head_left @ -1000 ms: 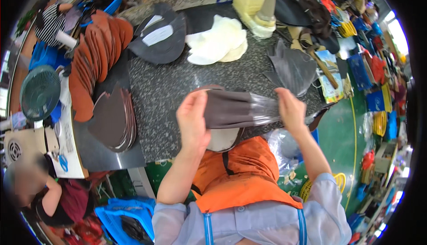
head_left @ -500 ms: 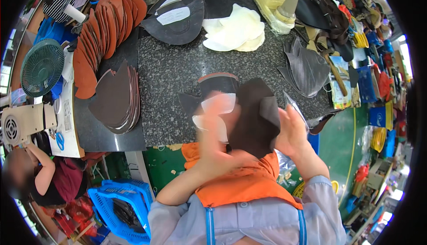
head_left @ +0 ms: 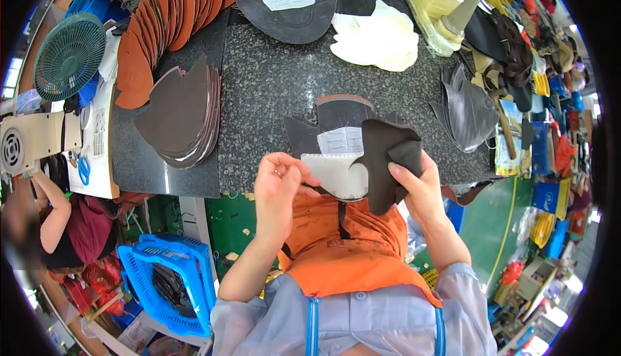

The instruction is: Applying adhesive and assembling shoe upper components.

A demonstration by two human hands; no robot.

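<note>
My right hand [head_left: 420, 191] grips a dark brown leather piece [head_left: 383, 162] by its folded right side, thumb on top. Against its left side lies a pale grey-white piece [head_left: 330, 172] with a toothed upper edge and a curved right end. My left hand [head_left: 279, 188] is closed, fingers curled, its fingertips at the left edge of the pale piece; what they pinch is hidden. Just beyond, at the front of the table, lie dark cut pieces [head_left: 304, 133] with an orange-brown rimmed one [head_left: 346, 107] and a white label [head_left: 341, 140].
The speckled stone table [head_left: 265, 104] bears brown pieces [head_left: 181, 117], fanned rust-coloured pieces [head_left: 139, 58], black pieces [head_left: 291, 23], cream pieces [head_left: 378, 39] and grey pieces [head_left: 469, 113]. A hammer [head_left: 506, 129] lies right. A blue crate [head_left: 194, 278] stands lower left; another person [head_left: 84, 226] sits at left.
My left hand has moved left, off the middle of the pieces, and its fingers have curled. The dark leather has shifted and folded, uncovering the pale piece. The whole view has shifted.
</note>
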